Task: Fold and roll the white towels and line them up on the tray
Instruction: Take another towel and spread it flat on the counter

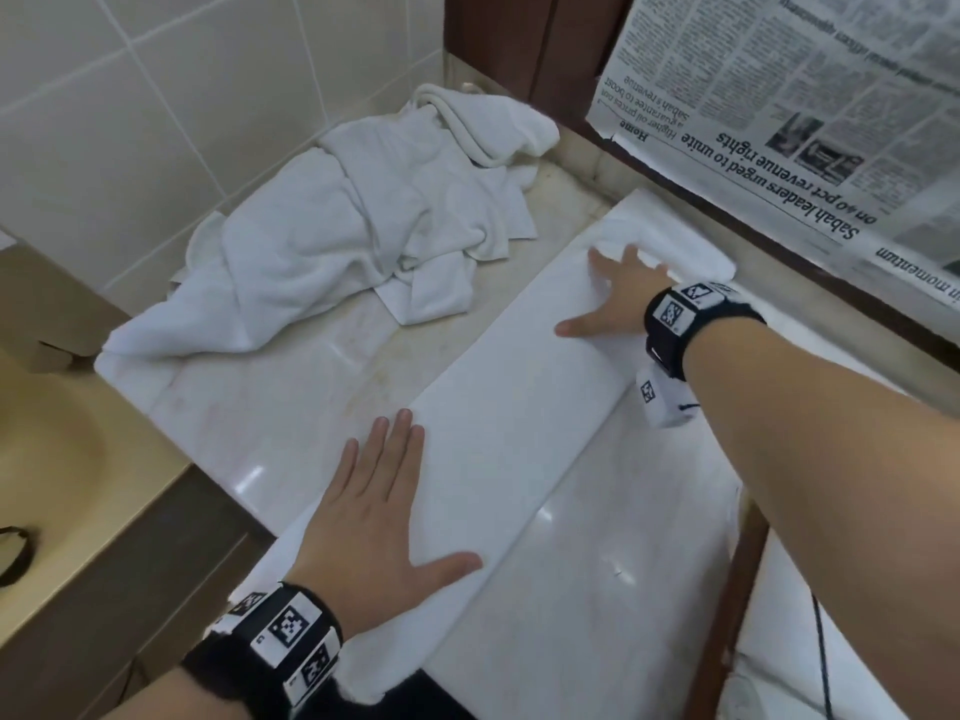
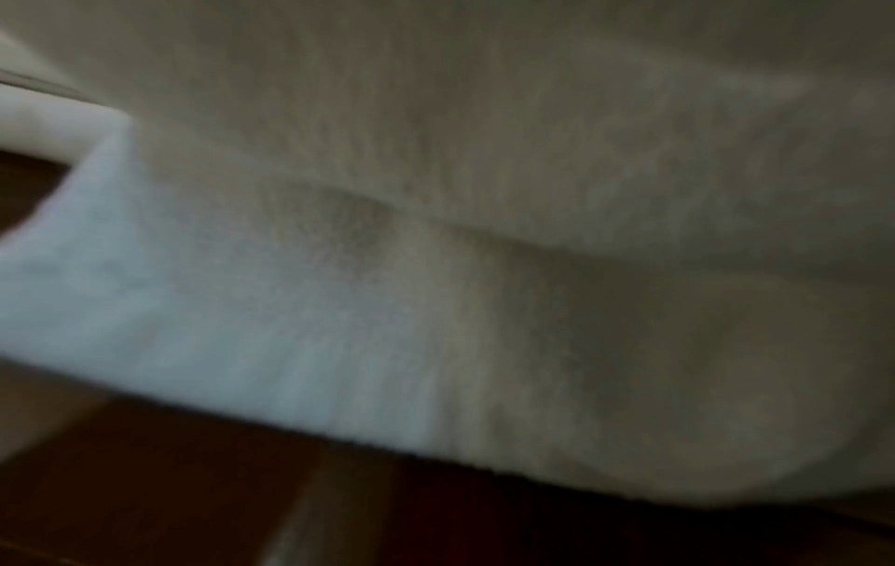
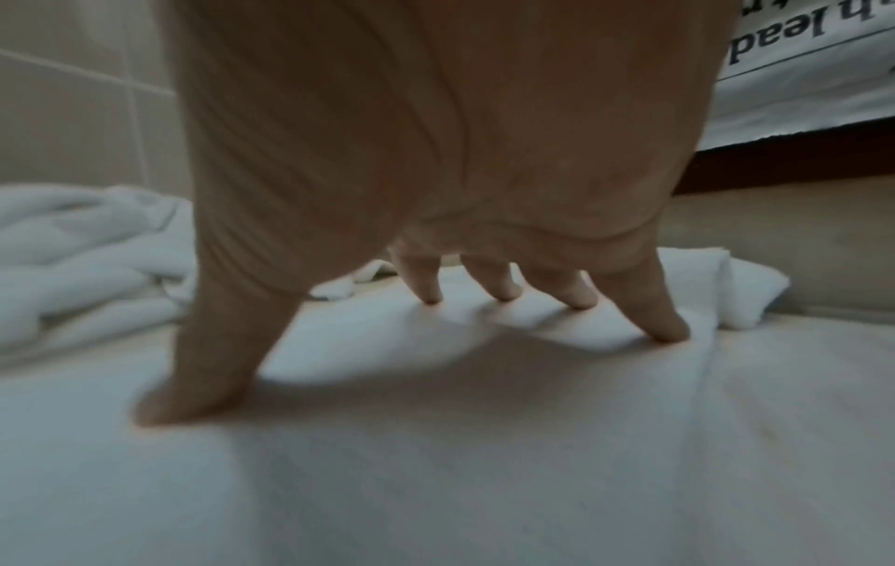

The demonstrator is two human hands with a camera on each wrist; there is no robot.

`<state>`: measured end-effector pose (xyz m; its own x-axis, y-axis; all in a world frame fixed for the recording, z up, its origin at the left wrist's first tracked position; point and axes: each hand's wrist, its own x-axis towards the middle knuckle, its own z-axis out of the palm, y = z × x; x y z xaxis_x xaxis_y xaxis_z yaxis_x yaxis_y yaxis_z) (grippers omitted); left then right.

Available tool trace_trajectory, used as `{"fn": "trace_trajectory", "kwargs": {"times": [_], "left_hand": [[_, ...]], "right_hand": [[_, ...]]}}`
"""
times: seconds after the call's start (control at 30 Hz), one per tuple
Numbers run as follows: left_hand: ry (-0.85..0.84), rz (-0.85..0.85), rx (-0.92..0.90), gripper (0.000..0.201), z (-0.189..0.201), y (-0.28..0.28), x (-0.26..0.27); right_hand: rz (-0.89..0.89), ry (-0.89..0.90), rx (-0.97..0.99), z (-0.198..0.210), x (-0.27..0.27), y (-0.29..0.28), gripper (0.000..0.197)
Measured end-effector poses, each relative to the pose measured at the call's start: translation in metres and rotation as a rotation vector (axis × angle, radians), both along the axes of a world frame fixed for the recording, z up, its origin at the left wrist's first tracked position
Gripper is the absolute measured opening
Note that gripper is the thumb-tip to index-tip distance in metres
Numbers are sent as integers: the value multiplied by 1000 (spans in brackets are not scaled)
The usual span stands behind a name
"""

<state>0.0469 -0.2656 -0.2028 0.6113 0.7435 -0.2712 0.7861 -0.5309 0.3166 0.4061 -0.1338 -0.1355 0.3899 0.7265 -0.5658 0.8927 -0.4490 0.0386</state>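
A white towel [image 1: 511, 407], folded into a long narrow strip, lies diagonally across the marble counter [image 1: 270, 402]. My left hand [image 1: 384, 517] lies flat on its near end, fingers straight and spread. My right hand [image 1: 610, 298] presses flat on the far end, where the towel's end [image 1: 696, 246] is bunched; its spread fingertips [image 3: 670, 331] push into the cloth [image 3: 436, 459]. A heap of crumpled white towels [image 1: 363, 215] sits at the back left of the counter. The left wrist view shows only blurred towel cloth [image 2: 242, 325]. No tray is in view.
A beige sink basin [image 1: 47, 449] is at the left, below the counter edge. Tiled wall [image 1: 156, 96] stands behind the heap. A newspaper [image 1: 810, 111] hangs over dark wood at the back right. A black cable [image 1: 821, 662] runs at the lower right.
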Motion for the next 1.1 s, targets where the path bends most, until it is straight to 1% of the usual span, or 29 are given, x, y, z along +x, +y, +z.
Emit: {"fn": "trace_trajectory", "kwargs": {"times": [0.07,0.13,0.17,0.23,0.27,0.37,0.5,0.6,0.67,0.73,0.8,0.83,0.9,0.93,1.0,1.03,1.1], "left_hand": [[-2,6,-3,130,-1,-1,3],[-10,14,-3,130,-1,-1,2],[-17,18,-2,129,-1,-1,1],[-30,6,-5,128,-1,0,-1],[-38,-8,-5,127,-2,2,-3],[-34,-72,8,119,-2,8,-11],[-18,-168,7,113,-3,14,-23],[-28,-208,21,110,-4,20,-20],[-18,-208,-3,111,-5,23,-13],[-26,-189,-36,113,-3,23,-9],[-73,-181,-89,114,1,24,-9],[-91,-186,-123,114,4,26,-12],[-105,-237,-154,109,9,33,-22],[-104,-283,-137,106,10,37,-29],[-142,-411,-77,92,11,47,-47],[-175,-484,-57,81,10,51,-57],[-225,-616,-24,61,4,57,-73]], "right_hand": [[-52,22,27,8,-21,-7,121],[-19,84,69,12,-60,-25,106],[27,136,62,12,-81,-36,105],[118,217,-23,4,-116,-62,112],[128,223,-65,-3,-123,-71,116],[57,201,-64,-11,-111,-76,119],[29,147,-34,4,-72,-54,113],[-33,165,4,2,-50,-42,114],[-75,161,18,-1,-50,-43,111],[-142,148,50,-1,-64,-55,99],[-221,178,109,3,-89,-76,79],[-246,209,137,5,-106,-91,74],[-267,277,184,12,-145,-130,74],[-269,322,195,15,-166,-153,75],[-252,407,207,16,-206,-198,77],[-246,416,224,13,-224,-220,76],[-255,369,299,2,-256,-256,67]]}}
